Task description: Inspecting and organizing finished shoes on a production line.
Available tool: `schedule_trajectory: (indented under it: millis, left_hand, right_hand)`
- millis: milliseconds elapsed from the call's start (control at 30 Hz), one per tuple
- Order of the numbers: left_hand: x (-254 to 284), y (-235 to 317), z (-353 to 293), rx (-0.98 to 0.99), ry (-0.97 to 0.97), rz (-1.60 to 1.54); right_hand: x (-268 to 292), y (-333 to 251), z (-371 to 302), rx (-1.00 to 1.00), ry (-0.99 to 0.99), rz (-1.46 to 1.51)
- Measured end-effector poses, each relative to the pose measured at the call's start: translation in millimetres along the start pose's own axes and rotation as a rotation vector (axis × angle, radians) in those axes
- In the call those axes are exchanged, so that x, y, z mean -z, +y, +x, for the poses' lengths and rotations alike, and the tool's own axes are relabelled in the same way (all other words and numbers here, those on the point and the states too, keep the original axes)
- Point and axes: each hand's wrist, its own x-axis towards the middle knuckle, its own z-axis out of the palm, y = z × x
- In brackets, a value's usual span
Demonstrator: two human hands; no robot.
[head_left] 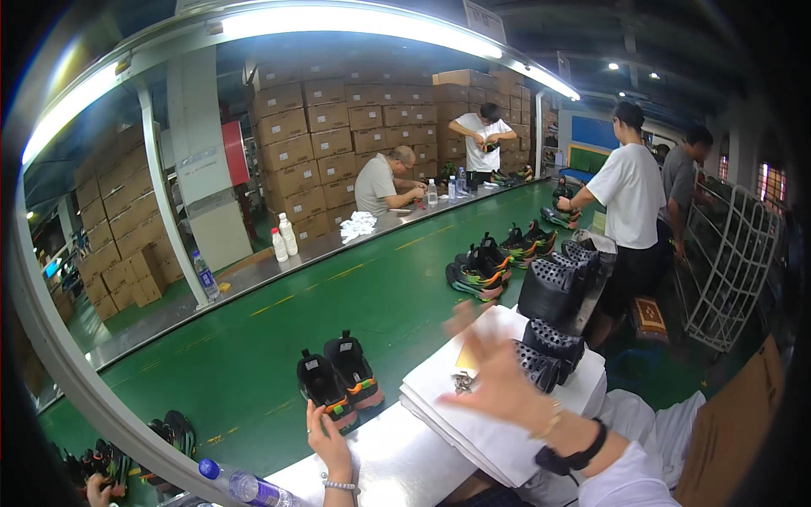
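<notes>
A pair of black sneakers with orange and green trim stands on the green belt: the left shoe (319, 380) and the right shoe (348, 359). My left hand (328, 441) reaches up to the heel of the left shoe, its fingers stretched and touching the heel, not wrapped round it. Over a stack of white paper sheets (439, 422) hovers my right hand (507, 380), blurred, fingers spread and nothing in them. Beneath it on the paper lie small metal pieces (463, 383) and something yellow. Black perforated shoe-shaped forms (553, 338) stand beside that hand on the paper.
More sneakers (481, 266) stand farther up the belt, and others (173, 431) at lower left near another person's hand (99, 488). A water bottle (253, 488) stands at the near edge. Several people work beyond. A wire cart (731, 262) is at right.
</notes>
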Motion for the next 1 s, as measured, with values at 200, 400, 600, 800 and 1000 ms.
schedule_trajectory:
  millis: [200, 400, 600, 800, 1000]
  left_hand:
    - [-16, 55, 10, -0.039, -0.037, -0.085]
    - [-63, 22, 88, -0.187, -0.668, 0.601]
    - [-144, -62, 129, -0.210, -1.288, 1.202]
    - [-111, -168, 137, 0.174, -1.229, 0.955]
    - [-116, -142, 101, -0.132, -1.131, 1.248]
  right_hand:
    - [11, 168, -78, -0.489, 0.152, -0.109]
    - [-3, 199, -106, -0.410, 0.271, 0.168]
    - [-20, 210, -125, -0.495, 0.476, 0.329]
    - [-18, 191, -109, -0.422, 0.493, 0.397]
    - [-9, 204, -122, -0.387, 0.419, 0.440]
